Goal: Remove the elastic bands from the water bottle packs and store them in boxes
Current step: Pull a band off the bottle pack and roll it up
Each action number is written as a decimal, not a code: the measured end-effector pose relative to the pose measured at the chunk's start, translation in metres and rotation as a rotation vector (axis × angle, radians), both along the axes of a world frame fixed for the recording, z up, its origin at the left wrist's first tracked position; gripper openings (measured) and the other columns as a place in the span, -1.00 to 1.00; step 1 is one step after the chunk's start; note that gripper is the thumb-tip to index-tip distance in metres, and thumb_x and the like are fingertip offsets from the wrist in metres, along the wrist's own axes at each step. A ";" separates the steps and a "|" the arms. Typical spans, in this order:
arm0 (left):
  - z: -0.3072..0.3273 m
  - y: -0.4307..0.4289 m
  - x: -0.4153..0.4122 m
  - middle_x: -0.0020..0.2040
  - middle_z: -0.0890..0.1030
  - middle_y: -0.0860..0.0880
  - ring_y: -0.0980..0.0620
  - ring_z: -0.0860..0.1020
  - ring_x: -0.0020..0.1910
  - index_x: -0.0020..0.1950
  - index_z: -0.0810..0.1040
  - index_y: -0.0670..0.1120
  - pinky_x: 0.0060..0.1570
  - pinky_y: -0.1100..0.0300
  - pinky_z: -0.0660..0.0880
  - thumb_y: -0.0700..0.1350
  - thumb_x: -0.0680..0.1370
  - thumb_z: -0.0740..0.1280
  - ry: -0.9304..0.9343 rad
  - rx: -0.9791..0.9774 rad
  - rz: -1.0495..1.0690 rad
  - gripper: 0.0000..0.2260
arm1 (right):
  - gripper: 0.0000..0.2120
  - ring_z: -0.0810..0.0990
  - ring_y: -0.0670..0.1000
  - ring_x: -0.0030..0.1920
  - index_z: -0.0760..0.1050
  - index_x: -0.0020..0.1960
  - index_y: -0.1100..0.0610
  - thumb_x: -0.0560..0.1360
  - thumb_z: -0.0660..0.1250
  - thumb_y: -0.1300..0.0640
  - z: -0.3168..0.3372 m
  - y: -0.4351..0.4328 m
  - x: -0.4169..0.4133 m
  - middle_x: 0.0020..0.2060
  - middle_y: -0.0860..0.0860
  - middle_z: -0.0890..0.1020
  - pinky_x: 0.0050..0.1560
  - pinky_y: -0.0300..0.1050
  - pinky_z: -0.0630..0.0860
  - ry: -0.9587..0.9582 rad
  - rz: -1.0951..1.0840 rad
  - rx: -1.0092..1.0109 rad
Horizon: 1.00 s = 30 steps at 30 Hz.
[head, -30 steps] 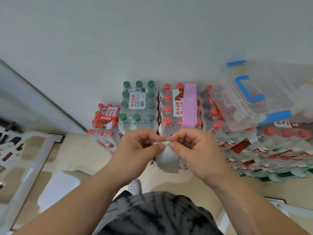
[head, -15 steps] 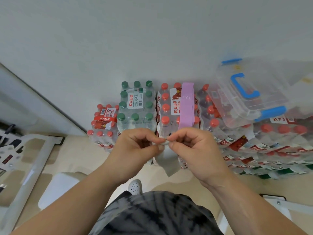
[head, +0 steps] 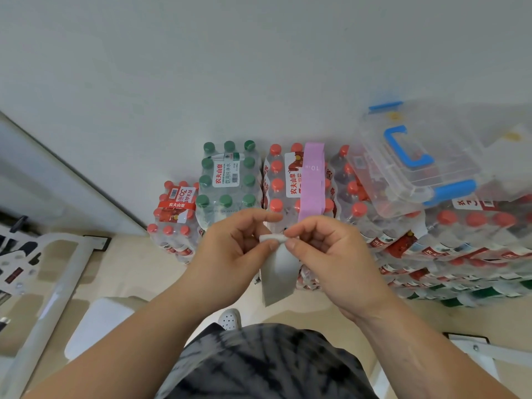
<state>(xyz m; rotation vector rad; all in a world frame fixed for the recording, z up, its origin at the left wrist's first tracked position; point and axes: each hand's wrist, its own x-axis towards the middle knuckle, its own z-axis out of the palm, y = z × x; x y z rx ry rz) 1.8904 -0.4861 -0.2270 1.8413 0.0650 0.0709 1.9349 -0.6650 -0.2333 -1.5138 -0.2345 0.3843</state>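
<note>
A grey-white elastic band (head: 278, 272) hangs folded between my hands in front of the bottle packs. My left hand (head: 233, 249) and my right hand (head: 325, 251) both pinch its rolled top edge (head: 273, 238) with thumb and fingers. Behind them a red-capped water bottle pack (head: 283, 182) stands against the wall with a pink elastic band (head: 312, 180) stretched round it. A clear plastic box with blue handle and latches (head: 414, 165) rests tilted on top of the packs to the right.
A green-capped pack (head: 227, 180) and a lower red-capped pack (head: 174, 214) stand to the left. More red-capped packs (head: 460, 240) are stacked at right. A white metal frame (head: 43, 277) lies on the beige floor at left. My shoe (head: 230, 318) shows below.
My hands have kept pinching the grey band's top edge and turned it a little, so a small roll now shows between the fingertips. The view shifted slightly.
</note>
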 end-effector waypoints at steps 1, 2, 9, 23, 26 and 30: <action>0.000 0.000 0.000 -0.17 0.68 -0.04 -0.16 0.63 -0.27 0.09 0.66 0.07 -0.29 -0.03 0.62 -0.24 0.56 0.40 -0.018 0.053 0.003 -0.77 | -0.76 0.63 -0.10 -0.23 0.67 -0.03 -0.03 0.54 0.45 0.32 0.000 0.000 0.000 -0.28 -0.07 0.69 -0.17 -0.26 0.57 0.006 -0.007 0.012; 0.001 0.001 0.001 -0.17 0.69 0.01 -0.07 0.65 -0.28 0.05 0.67 0.07 -0.29 -0.02 0.62 -0.21 0.56 0.40 -0.050 0.123 0.005 -0.81 | -0.75 0.61 -0.09 -0.24 0.64 0.00 -0.04 0.54 0.45 0.32 0.000 0.001 0.000 -0.31 -0.07 0.66 -0.18 -0.24 0.56 0.014 -0.013 0.025; 0.011 0.000 0.007 -0.17 0.69 0.16 0.09 0.64 -0.23 0.01 0.70 0.07 -0.26 0.28 0.57 -0.22 0.56 0.43 -0.198 0.304 0.030 -0.82 | -0.78 0.69 -0.06 -0.15 0.70 -0.12 -0.03 0.50 0.50 0.30 0.008 0.001 0.005 -0.19 0.01 0.74 -0.04 -0.20 0.64 -0.018 -0.038 0.033; 0.022 -0.009 0.016 -0.17 0.67 -0.27 -0.18 0.58 -0.18 -0.16 0.75 -0.06 -0.09 -0.09 0.51 -0.38 0.48 0.46 0.078 -0.216 0.069 -0.78 | -0.85 0.68 -0.08 -0.22 0.66 -0.02 -0.11 0.48 0.49 0.12 0.007 -0.007 0.007 -0.26 -0.05 0.71 -0.17 -0.26 0.60 -0.031 -0.067 0.121; 0.024 -0.010 0.016 -0.17 0.66 -0.27 -0.14 0.57 -0.19 -0.14 0.73 -0.09 -0.13 -0.03 0.51 -0.39 0.49 0.44 0.078 -0.218 0.064 -0.80 | -0.91 0.70 -0.06 -0.24 0.70 -0.11 -0.07 0.48 0.52 0.12 0.005 -0.008 0.008 -0.26 0.00 0.74 -0.21 -0.25 0.60 -0.052 -0.100 0.084; 0.024 -0.013 0.016 -0.15 0.69 -0.21 -0.08 0.63 -0.19 -0.04 0.71 -0.08 -0.15 0.11 0.60 -0.45 0.49 0.40 0.106 -0.282 0.045 -0.72 | -0.82 0.65 -0.09 -0.27 0.69 -0.16 -0.09 0.48 0.54 0.19 0.004 -0.011 0.010 -0.29 -0.03 0.71 -0.21 -0.21 0.61 -0.121 -0.108 0.032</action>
